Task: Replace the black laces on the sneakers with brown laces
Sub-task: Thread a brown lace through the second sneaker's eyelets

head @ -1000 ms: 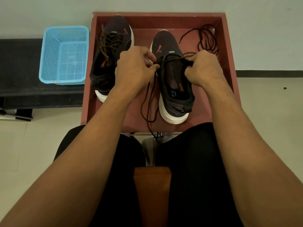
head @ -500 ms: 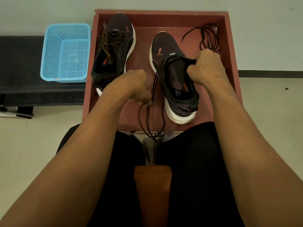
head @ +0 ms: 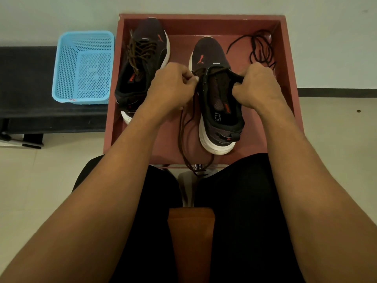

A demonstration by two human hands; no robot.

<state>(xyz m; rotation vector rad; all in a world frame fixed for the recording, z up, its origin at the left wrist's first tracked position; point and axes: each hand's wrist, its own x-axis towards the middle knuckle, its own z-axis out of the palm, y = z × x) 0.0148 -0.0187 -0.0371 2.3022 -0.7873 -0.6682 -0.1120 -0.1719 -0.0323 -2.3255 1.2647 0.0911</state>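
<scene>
- Noting the tray (head: pixel 204 25) first: both sneakers lie inside it, toes pointing away from the seated person.
- Left sneaker (head: pixel 151 43): laced in brown up its eyelet rows, no black showing. Judged finished, apart perhaps from tying.
- Right sneaker (head: pixel 210 54): brown crosses only at the toe end and the rows nearer the ankle stand bare. Judged early in lacing, with most of this shoe left.
- Right hand (head: pixel 257 86): fingers curled tight on the right edge of the shoe's opening, holding it spread.
- Left hand (head: pixel 171 86): fingertips pinched together on the brown lace (head: pixel 180 131) at the left eyelet row.
- The brown lace's long tails trail over the tray's near edge toward the lap.
- Black laces (head: pixel 260 49): a loose tangle in the tray's far right corner, off both shoes; removal judged complete.
- Hidden: the left hand covers the eyelet in use and the lace tip. One or two laces in the tangle, cannot tell.
</scene>
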